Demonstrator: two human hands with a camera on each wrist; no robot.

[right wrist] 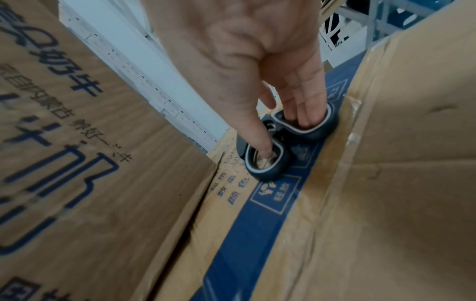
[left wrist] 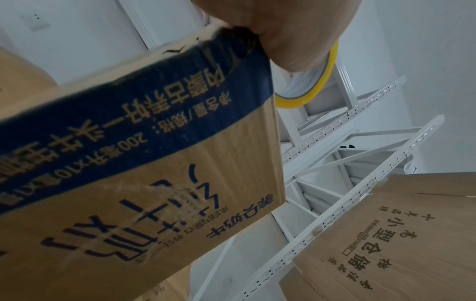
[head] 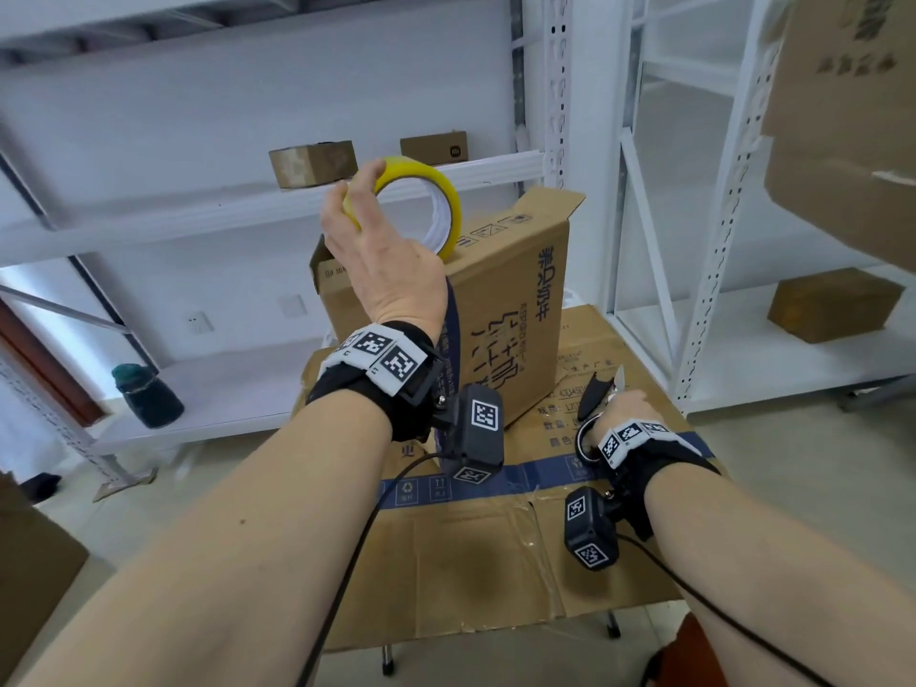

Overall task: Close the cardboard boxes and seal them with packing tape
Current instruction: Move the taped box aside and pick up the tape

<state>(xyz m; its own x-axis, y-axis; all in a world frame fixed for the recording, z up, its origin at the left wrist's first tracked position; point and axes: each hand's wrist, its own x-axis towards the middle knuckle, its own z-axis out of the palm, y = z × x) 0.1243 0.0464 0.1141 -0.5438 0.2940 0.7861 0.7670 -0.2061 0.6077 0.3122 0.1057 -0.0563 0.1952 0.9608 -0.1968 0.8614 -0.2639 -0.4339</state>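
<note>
A brown cardboard box (head: 500,309) printed in blue stands on end on a large flattened carton (head: 471,552), its top flaps ajar. My left hand (head: 367,240) is raised above the box's top left corner and grips a roll of yellow packing tape (head: 431,200); the tape (left wrist: 306,89) also shows in the left wrist view beyond the box (left wrist: 144,183). My right hand (head: 624,404) rests low on the carton to the right of the box, with thumb and fingers (right wrist: 306,106) through the loops of black scissors (right wrist: 273,156), whose blades (head: 602,389) point away.
White metal shelving (head: 704,240) surrounds the spot. Small cardboard boxes (head: 317,163) sit on the shelf behind, another box (head: 832,304) on the right shelf. A big carton (head: 852,116) hangs close at the upper right. A dark green bottle (head: 148,396) stands on the low left shelf.
</note>
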